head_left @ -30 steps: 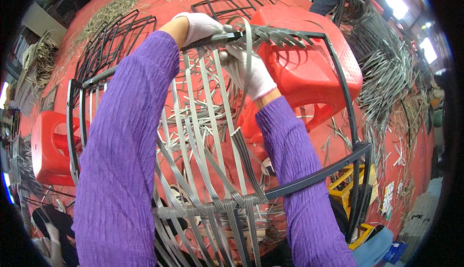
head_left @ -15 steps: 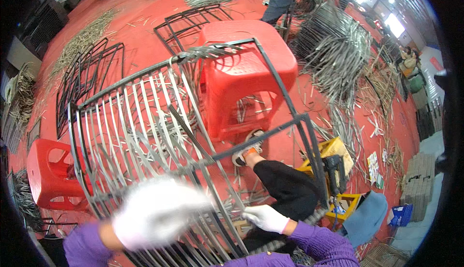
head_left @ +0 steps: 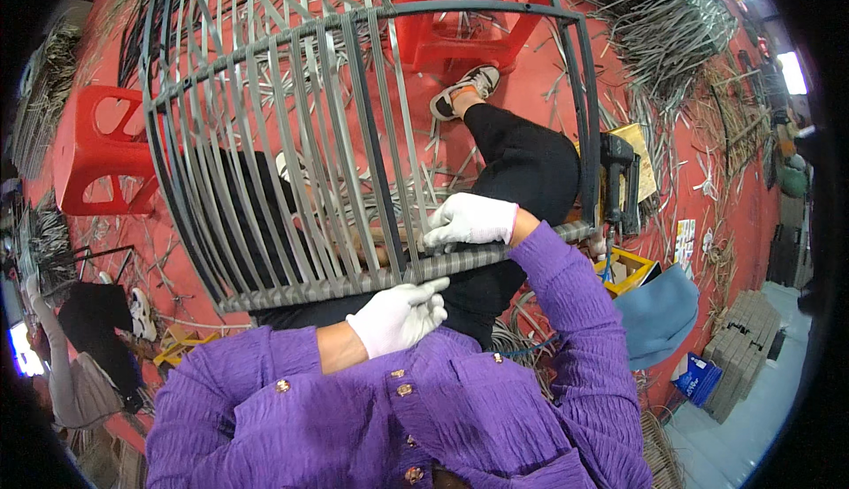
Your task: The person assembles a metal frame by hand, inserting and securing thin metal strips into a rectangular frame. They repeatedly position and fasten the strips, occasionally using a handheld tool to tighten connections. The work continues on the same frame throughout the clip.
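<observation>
1. While the left hand [head_left: 400, 317] half-curls below the near rail [head_left: 460, 263], the right hand [head_left: 473, 221] bends beside a strip [head_left: 407, 122]; whether either pinches, I cannot tell.
2. Ahead of them, the frame [head_left: 371, 126] is strung leftward, unstrung rightward.
3. It shows dark metal, grey strips, striped near-rail wrapping.

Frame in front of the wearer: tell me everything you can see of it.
The frame is an open, box-like build of slim dark bars that look like metal, cut off by the picture's top edge. Flat grey strips, plastic by their look, fill its left and middle; the right section is unfilled. Grey wrapping covers most of its near bar. The right hand appears to touch a strip by that bar; the left hand is close below, contact unclear.
</observation>
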### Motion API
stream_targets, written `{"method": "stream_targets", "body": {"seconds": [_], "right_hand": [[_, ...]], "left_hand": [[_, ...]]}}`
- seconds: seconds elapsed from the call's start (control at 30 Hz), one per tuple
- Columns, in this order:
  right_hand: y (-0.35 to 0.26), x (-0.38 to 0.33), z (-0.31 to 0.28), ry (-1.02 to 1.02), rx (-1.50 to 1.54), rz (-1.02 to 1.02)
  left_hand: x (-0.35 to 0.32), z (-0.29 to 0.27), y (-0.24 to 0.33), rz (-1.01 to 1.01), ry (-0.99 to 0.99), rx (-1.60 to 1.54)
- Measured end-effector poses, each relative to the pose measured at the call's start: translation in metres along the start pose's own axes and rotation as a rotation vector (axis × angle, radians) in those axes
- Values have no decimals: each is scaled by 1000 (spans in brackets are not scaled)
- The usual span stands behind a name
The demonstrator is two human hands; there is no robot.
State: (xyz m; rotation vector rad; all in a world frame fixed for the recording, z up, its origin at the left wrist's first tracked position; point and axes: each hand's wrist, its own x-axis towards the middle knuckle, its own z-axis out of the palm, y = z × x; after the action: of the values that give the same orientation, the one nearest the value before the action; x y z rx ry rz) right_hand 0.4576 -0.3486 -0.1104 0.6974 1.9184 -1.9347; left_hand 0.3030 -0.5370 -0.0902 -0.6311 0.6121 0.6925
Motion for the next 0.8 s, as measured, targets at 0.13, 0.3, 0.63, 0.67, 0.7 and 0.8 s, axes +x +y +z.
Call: {"method": "stream_targets", "body": {"seconds": [0.13,0.3,0.63,0.67,0.7,0.8], "right_hand": [[-17,-2,-4,-24,-165,23],[-10,0,-7,-56,-185,35],[-25,-14,-19,317,243,36],[-26,-17,-20,479,195,-31],[-27,-23,-23,330,240,12],[-23,-24,-14,-250,24,-443]], "left_hand": [[18,5,-6,69,143,-26],[31,2,-5,92,265,180],[-12,56,4,-43,225,319],[-23,66,8,-97,232,377],[-31,75,12,-93,216,425],[-45,101,39,24,60,570]]}}
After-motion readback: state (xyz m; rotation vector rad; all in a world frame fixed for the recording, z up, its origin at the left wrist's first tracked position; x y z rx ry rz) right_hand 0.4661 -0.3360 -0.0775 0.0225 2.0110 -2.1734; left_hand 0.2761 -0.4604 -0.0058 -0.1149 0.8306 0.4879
